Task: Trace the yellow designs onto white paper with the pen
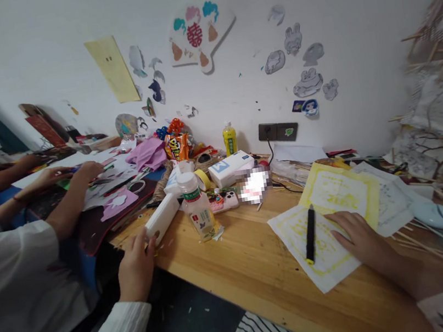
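Note:
My left hand [136, 264] is at the table's front edge, its fingers closed around the near end of a long white case [164, 216]. Just right of that case stands a clear plastic bottle [199, 213] with a white cap. My right hand [356, 234] lies with fingers stretched over the edge of a white sheet with yellow drawing [297, 227]. On this sheet rests a black marker [311, 236] with a yellow end, apart from my fingers. A second yellow-bordered sheet [322, 173] lies behind it, partly under my right hand.
Behind the bottle are a pink phone [225, 202], a white tissue pack [231, 168] and a yellow drink bottle [229, 138]. Thin sticks and a pale blue mouse-shaped object [437, 213] lie at right. On the left, another person's hands [87, 172] work over paper scraps.

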The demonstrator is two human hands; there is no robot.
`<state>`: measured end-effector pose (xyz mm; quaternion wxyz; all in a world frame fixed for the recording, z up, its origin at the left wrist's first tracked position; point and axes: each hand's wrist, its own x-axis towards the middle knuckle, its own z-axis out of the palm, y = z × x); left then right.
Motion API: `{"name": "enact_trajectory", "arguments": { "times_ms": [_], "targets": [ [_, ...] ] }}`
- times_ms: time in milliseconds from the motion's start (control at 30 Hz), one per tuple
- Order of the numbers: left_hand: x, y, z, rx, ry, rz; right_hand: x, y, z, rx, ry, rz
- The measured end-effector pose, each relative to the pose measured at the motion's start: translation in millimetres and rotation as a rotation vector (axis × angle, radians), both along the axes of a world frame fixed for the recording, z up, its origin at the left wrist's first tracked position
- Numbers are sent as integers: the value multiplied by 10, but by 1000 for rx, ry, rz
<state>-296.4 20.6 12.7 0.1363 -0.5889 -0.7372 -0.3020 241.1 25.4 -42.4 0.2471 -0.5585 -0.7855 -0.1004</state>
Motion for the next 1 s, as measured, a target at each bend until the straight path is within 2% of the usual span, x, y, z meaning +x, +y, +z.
{"name": "enact_trajectory", "arguments": {
  "times_ms": [433, 1000],
  "targets": [
    [-113, -11, -36, -33, -47, -33, -17, -20, 47, -27, 9, 5],
    [168, 146, 177, -175, -107, 201, -36, -35, 77, -60, 29, 10]
  ]
}}
